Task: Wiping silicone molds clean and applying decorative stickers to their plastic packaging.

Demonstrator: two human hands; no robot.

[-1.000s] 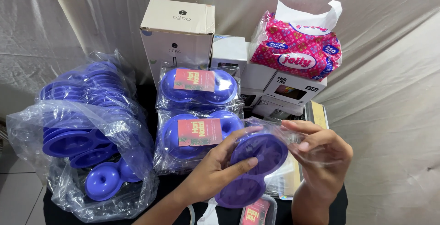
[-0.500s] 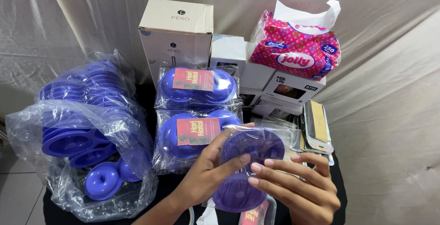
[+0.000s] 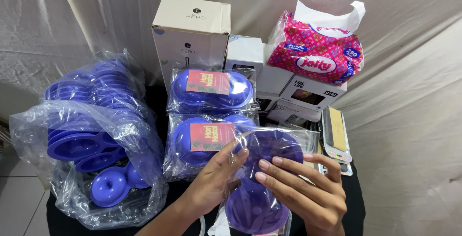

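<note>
**Purple plastic piece in a clear bag, held between both hands**

Purple two-lobed plastic piece (image 3: 262, 168) sits inside a clear plastic bag (image 3: 293, 137), low and centre in the head view, directly between the two hands. The left hand (image 3: 216, 176) comes up from below and grips the piece on its left side, thumb pressed across the front near the upper lobe, fingers curled behind it. The right hand (image 3: 308, 188) lies against the right side with its fingers spread fairly flat over the bag, fingertips (image 3: 262, 164) resting on the narrow middle of the piece; whether it truly clamps the item or only presses the film cannot be told. The lower lobe hangs beneath both hands, close to the bottom edge of the view.

Just behind the left hand lie two bagged purple sets with red labels (image 3: 207, 137), one above the other. Further left sits a large clear bag of loose purple pieces (image 3: 91, 140). Behind stand a tall cream carton (image 3: 190, 34), small white boxes (image 3: 288, 89) and a pink tissue pack (image 3: 317, 48). A pale cloth backdrop (image 3: 414, 120) hangs around everything.
</note>
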